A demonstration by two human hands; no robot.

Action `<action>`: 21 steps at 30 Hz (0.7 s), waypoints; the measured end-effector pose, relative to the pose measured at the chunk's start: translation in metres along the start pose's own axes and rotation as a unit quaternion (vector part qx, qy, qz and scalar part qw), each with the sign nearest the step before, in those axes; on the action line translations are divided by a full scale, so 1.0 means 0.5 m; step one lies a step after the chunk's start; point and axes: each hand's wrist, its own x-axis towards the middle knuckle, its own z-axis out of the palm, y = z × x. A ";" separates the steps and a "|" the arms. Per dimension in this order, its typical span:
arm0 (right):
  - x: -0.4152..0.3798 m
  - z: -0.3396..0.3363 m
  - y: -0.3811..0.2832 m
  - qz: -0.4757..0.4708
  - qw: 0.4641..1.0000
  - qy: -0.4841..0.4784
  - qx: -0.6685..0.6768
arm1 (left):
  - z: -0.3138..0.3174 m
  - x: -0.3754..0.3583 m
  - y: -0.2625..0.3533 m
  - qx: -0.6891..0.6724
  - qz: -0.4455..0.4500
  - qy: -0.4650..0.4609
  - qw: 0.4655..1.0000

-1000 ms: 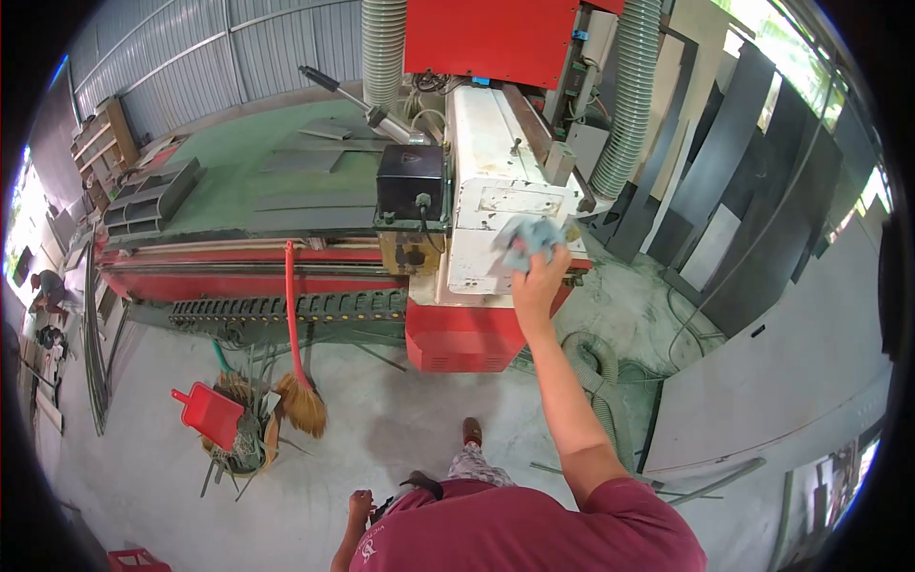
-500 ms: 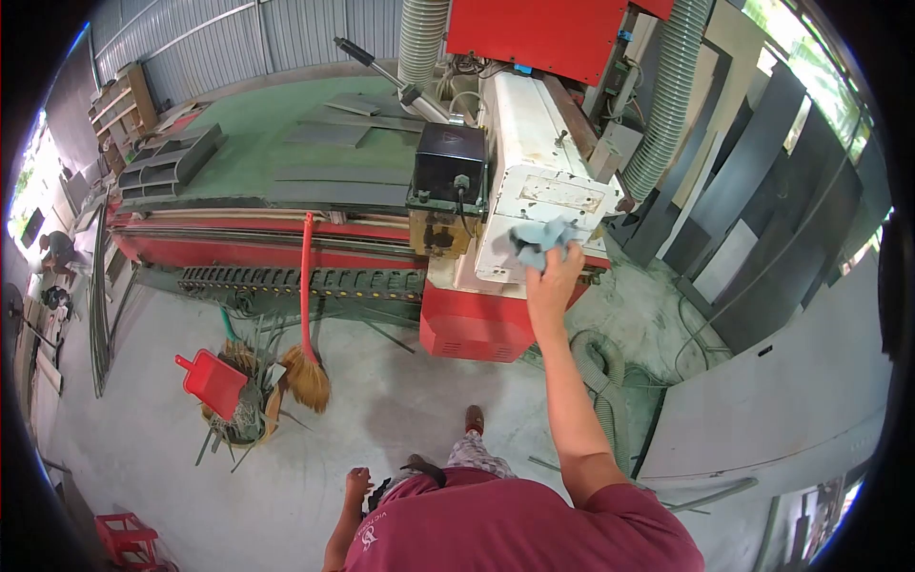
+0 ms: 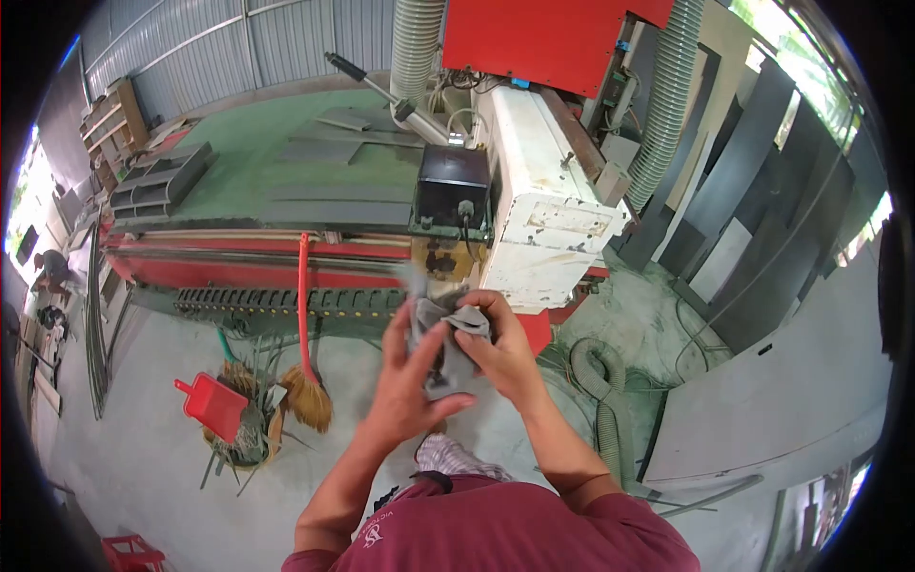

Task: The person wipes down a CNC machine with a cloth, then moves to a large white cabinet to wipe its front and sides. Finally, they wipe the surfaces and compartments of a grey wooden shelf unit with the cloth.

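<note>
A crumpled grey cloth (image 3: 467,322) is bunched up between my two hands, in front of my body. My left hand (image 3: 404,389) grips its left side, with the thumb sticking out to the right. On the other side, my right hand (image 3: 509,357) pinches the cloth between thumb and fingers. Just beyond the hands stands the white end housing (image 3: 548,243) of a large machine, its paint chipped and smudged. A black box with a cable (image 3: 452,186) is mounted to the left of that housing. The cloth's lower part is partly hidden by my fingers.
A green machine bed (image 3: 248,143) holds grey panels. Below it, a red-handled broom (image 3: 304,315) leans beside a red dustpan (image 3: 215,408) on a basket of scraps. A flexible hose (image 3: 610,419) lies at right, near leaning boards (image 3: 734,181). Another person (image 3: 52,270) crouches far left.
My right hand has drawn the cloth away from the white housing, back and to the left. My left hand has risen from beside my body and taken hold of the cloth too.
</note>
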 end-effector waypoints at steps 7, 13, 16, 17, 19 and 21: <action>0.032 -0.054 -0.036 -0.049 0.985 -0.033 0.162 | -0.008 0.179 -0.018 -0.119 0.172 0.011 0.978; 0.102 -0.110 -0.057 -0.325 0.876 0.255 -0.247 | -0.051 0.445 -0.037 -0.101 0.234 0.043 0.966; 0.156 -0.132 -0.040 -0.393 0.801 0.351 -0.285 | -0.012 0.529 -0.023 -0.116 0.175 -0.030 0.977; 0.170 -0.136 -0.035 -0.401 0.787 0.354 -0.307 | 0.006 0.547 -0.031 -0.077 0.188 -0.102 0.974; 0.195 -0.141 -0.024 -0.403 0.769 0.360 -0.340 | 0.034 0.579 -0.048 -0.039 0.226 -0.206 0.951; 0.207 -0.141 -0.014 -0.384 0.758 0.363 -0.383 | 0.050 0.617 -0.059 0.007 0.218 -0.240 0.946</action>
